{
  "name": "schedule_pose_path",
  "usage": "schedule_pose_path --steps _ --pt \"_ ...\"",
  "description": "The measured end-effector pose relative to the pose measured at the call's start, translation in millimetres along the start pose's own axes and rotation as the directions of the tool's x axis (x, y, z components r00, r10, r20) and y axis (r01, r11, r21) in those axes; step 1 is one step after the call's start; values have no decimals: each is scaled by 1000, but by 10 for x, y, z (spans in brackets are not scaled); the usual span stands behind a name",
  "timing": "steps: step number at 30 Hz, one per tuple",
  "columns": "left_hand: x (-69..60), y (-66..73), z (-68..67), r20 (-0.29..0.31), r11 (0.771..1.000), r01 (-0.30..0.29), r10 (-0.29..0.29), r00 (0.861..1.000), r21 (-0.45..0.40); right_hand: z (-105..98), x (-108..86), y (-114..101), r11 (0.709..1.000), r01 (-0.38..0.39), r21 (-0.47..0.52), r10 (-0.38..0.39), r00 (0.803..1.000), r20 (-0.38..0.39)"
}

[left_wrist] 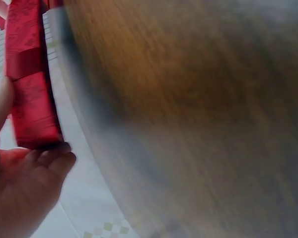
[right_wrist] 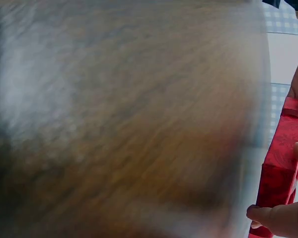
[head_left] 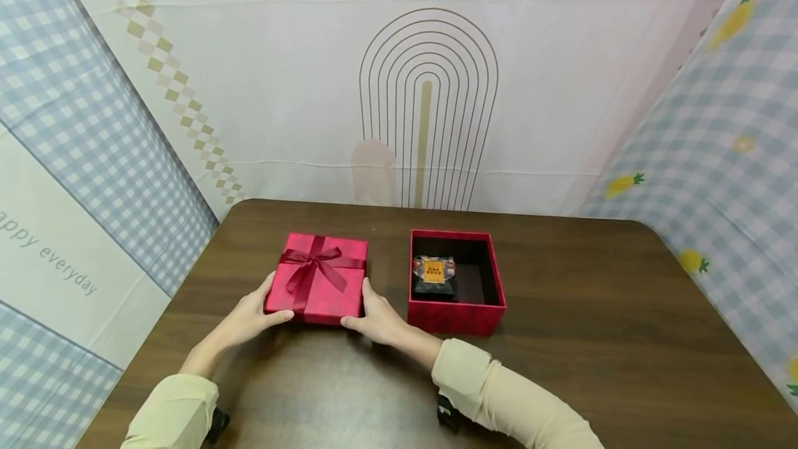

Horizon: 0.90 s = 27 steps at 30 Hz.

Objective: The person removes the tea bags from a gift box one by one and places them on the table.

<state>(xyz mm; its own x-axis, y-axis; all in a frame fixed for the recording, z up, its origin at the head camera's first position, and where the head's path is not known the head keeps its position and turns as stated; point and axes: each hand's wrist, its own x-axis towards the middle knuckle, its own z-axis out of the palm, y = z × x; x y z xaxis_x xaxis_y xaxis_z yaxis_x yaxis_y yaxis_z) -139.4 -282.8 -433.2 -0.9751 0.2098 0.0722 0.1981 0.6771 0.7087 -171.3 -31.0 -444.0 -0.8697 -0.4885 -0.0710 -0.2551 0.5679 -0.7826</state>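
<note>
Both hands hold a red gift-box lid point(head_left: 325, 265) with a dark red ribbon bow on top. My left hand point(head_left: 248, 314) grips its left side, thumb along the front face; in the left wrist view the fingertips curl under the edge of the lid point(left_wrist: 30, 94). On the opposite side my right hand point(head_left: 377, 314) grips the lid, its thumb at the front right corner. To the right stands the open red box base point(head_left: 457, 316), dark inside. A black packet point(head_left: 434, 276) with an orange label sits in the left part of that base.
The brown wooden table point(head_left: 598, 338) has rounded far corners. Behind it hangs a white patterned cloth point(head_left: 299, 75), and blue checked cloths point(head_left: 736, 179) flank it on both sides. A gap of bare table separates the lid from the box base.
</note>
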Motion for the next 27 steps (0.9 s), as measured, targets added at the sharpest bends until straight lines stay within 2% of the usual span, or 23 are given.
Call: schedule_pose_path --steps 7,14,19,21,23,27 --pt "33 -5 53 58 995 26 -31 998 95 51 18 53 995 -67 -72 70 997 42" --pt "37 -56 91 68 994 39 -45 997 98 53 35 49 996 -50 -79 54 998 45" --pt "36 -40 93 88 988 70 -83 993 138 32 34 32 995 -33 -93 40 997 67" --pt "39 0 87 75 985 77 -89 993 156 11 6 4 995 -6 -104 15 997 81" --pt "58 73 87 50 982 62 -72 996 179 -39 -39 -48 993 41 -112 -31 996 89" --pt "146 318 136 6 978 -21 20 1000 206 -297 -161 -201 985 151 -89 -145 987 67"
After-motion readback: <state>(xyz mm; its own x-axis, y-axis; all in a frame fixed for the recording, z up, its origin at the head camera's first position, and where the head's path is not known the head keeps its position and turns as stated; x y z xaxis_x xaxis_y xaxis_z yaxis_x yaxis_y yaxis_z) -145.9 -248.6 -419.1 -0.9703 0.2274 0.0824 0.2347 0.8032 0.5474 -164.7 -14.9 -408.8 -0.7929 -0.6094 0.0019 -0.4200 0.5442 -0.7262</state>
